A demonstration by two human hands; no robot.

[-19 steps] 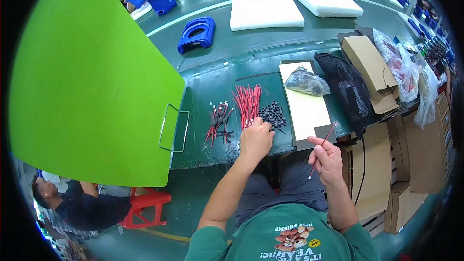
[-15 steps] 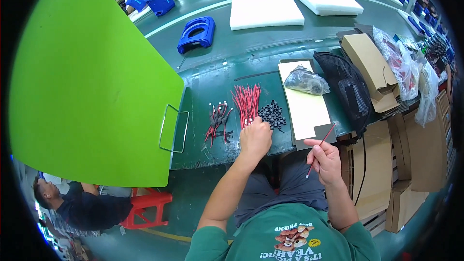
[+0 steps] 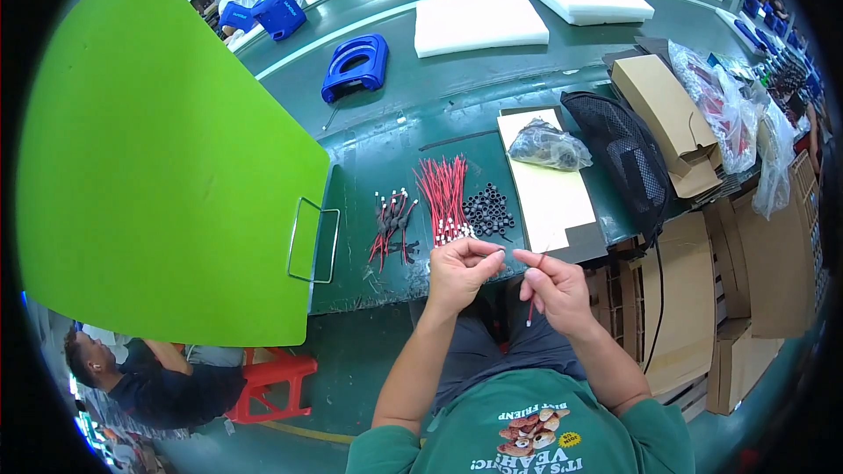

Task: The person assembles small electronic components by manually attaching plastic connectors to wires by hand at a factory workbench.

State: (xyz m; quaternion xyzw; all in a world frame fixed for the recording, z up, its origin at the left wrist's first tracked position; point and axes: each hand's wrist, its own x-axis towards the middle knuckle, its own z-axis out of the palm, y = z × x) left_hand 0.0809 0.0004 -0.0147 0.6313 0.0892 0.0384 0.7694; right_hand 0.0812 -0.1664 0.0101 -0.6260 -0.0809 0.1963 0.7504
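Note:
Over the table's near edge, my right hand [image 3: 562,294] pinches a thin red and black cable [image 3: 529,311] with a small white connector at its lower end. My left hand [image 3: 457,276] is closed in a pinch beside it, fingertips almost meeting the right ones. Something small and dark shows at its tips, too small to name. Just beyond the left hand lies a bundle of red cables [image 3: 444,193] with white connectors. To its right is a heap of small black rings [image 3: 490,209]. Several cables with black lumps [image 3: 392,224] lie to its left.
A large green panel [image 3: 176,175] with a wire handle stands at left. A plastic bag [image 3: 549,146] lies on a pale sheet [image 3: 553,211], beside a black mesh bag [image 3: 622,154] and cardboard box [image 3: 663,114]. White foam blocks [image 3: 479,25] and a blue casing [image 3: 355,66] sit farther back.
My left hand has drawn back from the red cables and black rings toward my right hand. My right hand has moved left and slightly up with the cable, bringing the fingertips close together.

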